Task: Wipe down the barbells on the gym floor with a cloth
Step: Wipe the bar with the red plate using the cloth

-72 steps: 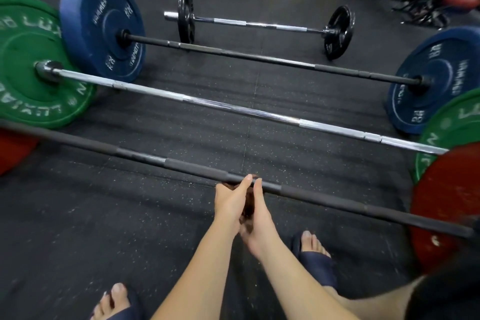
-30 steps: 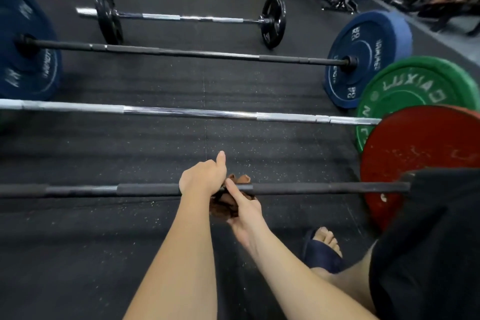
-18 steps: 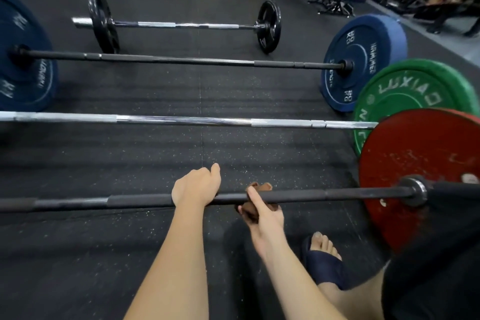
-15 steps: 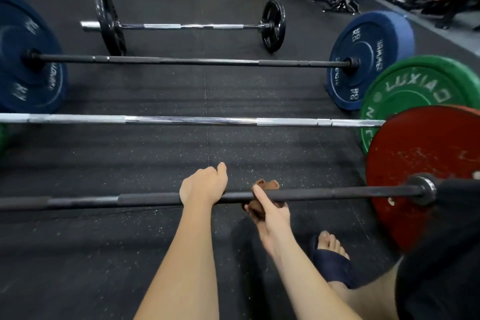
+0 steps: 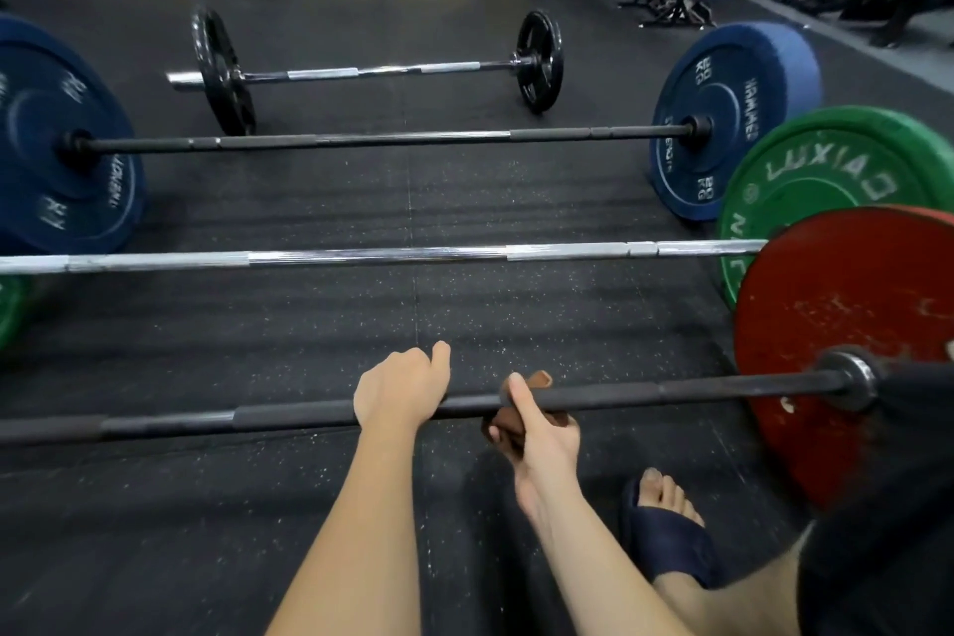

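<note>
Rubber gym floor (image 5: 309,325). I am gripping the nearest bar (image 5: 671,390) with the left hand (image 5: 400,390); the right hand (image 5: 537,434), pinching the cloth (image 5: 538,379) around it, is wiping rightward toward the red plate (image 5: 846,315).

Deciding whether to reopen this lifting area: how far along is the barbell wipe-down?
Done: nothing shows visible proof of wiping. In hand: the left hand grips the nearest black barbell while the right hand wraps a brown cloth around it. Left: the stretch toward the red plate, then probably the silver bar with green plates, the black bar with blue plates and the far chrome bar with small black plates.
</note>
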### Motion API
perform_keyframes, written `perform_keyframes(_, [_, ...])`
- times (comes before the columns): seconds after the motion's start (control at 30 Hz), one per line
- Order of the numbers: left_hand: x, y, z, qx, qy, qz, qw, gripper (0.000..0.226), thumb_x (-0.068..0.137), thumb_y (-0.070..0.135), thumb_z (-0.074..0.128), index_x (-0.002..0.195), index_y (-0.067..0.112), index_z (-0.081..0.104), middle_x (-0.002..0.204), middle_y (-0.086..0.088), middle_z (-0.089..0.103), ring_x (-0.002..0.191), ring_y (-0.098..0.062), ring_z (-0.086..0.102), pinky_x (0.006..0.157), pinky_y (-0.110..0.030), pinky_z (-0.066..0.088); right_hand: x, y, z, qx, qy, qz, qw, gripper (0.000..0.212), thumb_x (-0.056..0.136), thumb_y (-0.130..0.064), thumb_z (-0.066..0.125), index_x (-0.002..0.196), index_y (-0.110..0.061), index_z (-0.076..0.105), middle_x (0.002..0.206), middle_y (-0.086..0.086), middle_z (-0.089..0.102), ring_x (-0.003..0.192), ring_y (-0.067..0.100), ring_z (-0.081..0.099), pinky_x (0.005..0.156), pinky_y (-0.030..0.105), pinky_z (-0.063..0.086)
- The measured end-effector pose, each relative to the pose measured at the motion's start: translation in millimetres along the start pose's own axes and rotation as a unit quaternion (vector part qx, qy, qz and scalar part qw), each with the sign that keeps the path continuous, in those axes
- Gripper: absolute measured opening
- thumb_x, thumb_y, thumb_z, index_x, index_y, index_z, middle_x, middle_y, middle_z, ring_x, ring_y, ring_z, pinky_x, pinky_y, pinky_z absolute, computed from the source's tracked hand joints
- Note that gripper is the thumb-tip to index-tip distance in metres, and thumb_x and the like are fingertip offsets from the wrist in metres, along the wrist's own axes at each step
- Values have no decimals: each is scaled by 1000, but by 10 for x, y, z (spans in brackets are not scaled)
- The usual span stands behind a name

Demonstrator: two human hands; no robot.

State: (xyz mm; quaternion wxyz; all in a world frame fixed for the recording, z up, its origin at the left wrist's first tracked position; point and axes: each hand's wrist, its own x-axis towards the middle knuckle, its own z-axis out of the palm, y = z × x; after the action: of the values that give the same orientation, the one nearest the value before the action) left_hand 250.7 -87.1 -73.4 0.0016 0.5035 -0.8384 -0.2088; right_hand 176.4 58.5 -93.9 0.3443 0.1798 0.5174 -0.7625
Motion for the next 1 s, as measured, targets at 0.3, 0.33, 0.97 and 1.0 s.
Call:
perform_keyframes(0.3, [15,-16,50,5,10,13,1000,60,105,50,18,79,12,57,77,-1,56,81,-31,55,76,-36,39,96,-24,-54,19,33,-50,998,87,58,-37,95,132,-15,53,112,9,76,91,26,77,68,35,61])
perform_keyframes(0.33, [21,-14,53,7,9,11,1000,61,105,50,18,79,12,58,78,-2,56,81,-31,56,76,-36,40,77,-6,-38,2,20,-43,999,85,61,-33,95,132,-15,51,113,10,74,93,27,76,66,35,61])
perform_keyframes(0.97, [51,-21,34,30,-12,16,999,59,105,47,17,80,14,59,78,-1,56,83,-29,57,76,-35,38,248,-487,-337,-4,81,-32,996,77,64,-41,94,126,-11,58,113,12,73,96,29,73,64,34,61])
perform_keyframes(1.0, [47,-19,31,33,-17,17,999,59,104,47,17,80,14,59,76,0,54,83,-29,57,76,-35,38,260,-522,-376,-5,80,-39,996,74,67,-39,93,126,-11,58,114,12,73,95,27,73,64,34,60])
